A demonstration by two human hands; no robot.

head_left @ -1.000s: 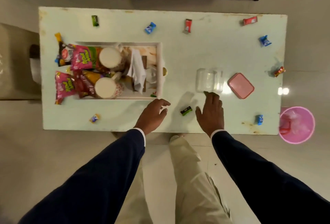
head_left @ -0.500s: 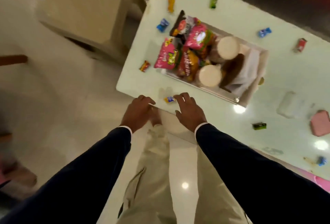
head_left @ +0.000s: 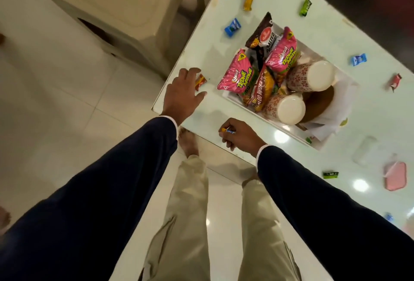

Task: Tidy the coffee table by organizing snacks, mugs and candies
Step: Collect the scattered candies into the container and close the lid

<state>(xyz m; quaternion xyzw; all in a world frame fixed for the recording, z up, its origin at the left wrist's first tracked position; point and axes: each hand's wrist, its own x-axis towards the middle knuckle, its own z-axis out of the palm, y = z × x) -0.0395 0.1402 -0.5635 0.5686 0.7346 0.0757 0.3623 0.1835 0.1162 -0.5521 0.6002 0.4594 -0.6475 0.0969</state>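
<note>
While right fingers [head_left: 226, 131] pinch a candy [head_left: 228, 131], spread left fingers [head_left: 190, 72] near a red candy [head_left: 200, 81].

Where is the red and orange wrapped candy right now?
In the head view, the red and orange candy lies near the table's left corner, just beyond the open left hand's fingertips, left of the pink snack packet in the tray.
</note>
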